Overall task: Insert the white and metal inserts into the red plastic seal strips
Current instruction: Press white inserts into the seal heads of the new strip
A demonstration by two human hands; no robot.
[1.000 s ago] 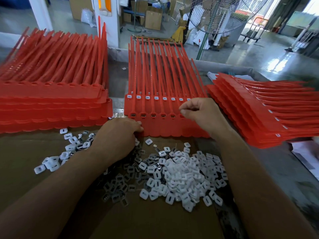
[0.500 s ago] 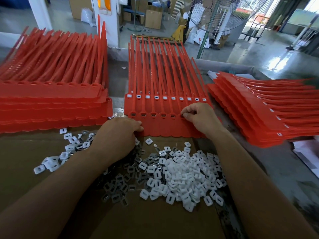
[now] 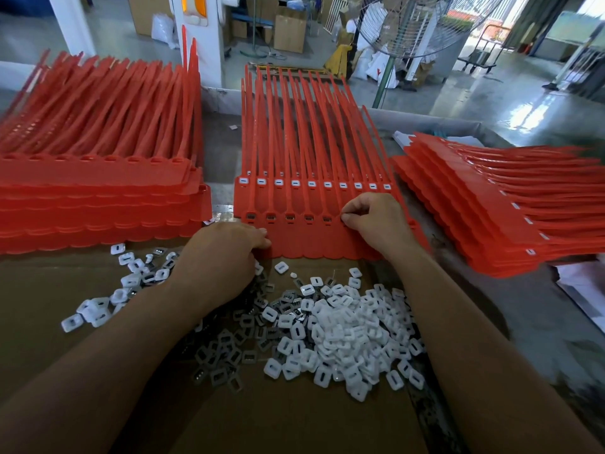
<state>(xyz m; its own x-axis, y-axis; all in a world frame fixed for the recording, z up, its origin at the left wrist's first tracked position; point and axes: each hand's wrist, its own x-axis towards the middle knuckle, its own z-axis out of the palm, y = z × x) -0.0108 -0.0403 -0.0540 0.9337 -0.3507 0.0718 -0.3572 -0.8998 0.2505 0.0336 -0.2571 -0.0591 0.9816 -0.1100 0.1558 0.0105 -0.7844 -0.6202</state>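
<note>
Right hand point(image 3: 376, 221) has dropped onto the red seal strips point(image 3: 294, 239), fingertips pinched; left hand point(image 3: 222, 257) rests among inserts point(image 3: 343, 329), grip unclear.

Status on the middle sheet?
Done: the middle sheet's back row holds ten white inserts; five front pockets from the left hold metal inserts. In hand: right hand pinches at the sixth pocket, insert hidden. Left: pockets under and beyond that hand, unseen; left stack shows empty holes; loose pile lies unused.

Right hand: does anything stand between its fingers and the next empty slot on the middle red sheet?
Nothing visible does. The right hand has its pinched fingers at that slot on the middle red sheet, just right of the five metal inserts in its front row. What the fingers pinch is hidden.
</note>
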